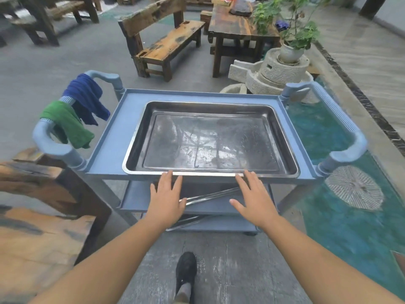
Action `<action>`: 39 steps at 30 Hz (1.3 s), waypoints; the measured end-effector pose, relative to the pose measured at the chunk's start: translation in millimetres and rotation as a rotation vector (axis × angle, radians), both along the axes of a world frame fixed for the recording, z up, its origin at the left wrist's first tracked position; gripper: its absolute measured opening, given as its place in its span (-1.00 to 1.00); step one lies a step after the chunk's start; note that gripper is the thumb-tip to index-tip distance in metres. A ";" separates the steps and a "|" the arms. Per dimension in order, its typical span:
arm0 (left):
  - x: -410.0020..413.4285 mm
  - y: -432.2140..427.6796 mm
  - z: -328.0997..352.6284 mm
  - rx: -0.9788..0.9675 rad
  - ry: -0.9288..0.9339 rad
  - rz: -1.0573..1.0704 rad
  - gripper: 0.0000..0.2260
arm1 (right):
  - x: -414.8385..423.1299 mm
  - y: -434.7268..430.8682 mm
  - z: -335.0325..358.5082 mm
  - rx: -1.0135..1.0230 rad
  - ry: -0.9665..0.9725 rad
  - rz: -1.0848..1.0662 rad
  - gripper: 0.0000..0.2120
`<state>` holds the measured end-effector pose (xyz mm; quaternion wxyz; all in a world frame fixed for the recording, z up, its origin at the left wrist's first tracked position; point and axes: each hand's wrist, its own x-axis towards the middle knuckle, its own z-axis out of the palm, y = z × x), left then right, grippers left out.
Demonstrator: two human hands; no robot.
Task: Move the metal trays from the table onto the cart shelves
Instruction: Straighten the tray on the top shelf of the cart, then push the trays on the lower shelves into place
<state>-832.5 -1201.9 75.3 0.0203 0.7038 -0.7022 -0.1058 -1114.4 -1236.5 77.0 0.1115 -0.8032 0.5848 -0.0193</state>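
Observation:
A large metal tray [210, 139] lies flat on the top shelf of a blue-grey cart [114, 141]. My left hand [166, 198] and my right hand [254, 198] are both spread with straight fingers, their fingertips at the tray's near rim. Neither hand grips anything. The edge of a second metal tray [208, 196] shows on the middle shelf. Another tray edge [188, 222] shows on the bottom shelf. Both lower trays are mostly hidden by the shelves and my hands.
A wooden table [32, 216] stands close at the left. Blue [85, 97] and green [65, 123] cloths hang on the cart's left handle. A teal pond [350, 216] with a stone mill [276, 71] lies to the right. A wooden bench [166, 42] stands beyond the cart.

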 end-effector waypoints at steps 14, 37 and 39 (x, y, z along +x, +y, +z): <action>4.1 3.2 -64.2 0.300 0.103 -0.009 -0.73 | -10.6 11.1 -68.6 0.330 -0.027 -0.120 -0.36; 11.2 -148.8 -352.5 -0.141 -0.119 -0.113 0.00 | -16.3 -187.8 -352.6 -0.172 0.126 0.080 0.01; 12.5 -149.8 -358.9 -0.194 -0.144 -0.119 -0.04 | -18.2 -192.3 -357.1 -0.154 0.110 0.088 0.02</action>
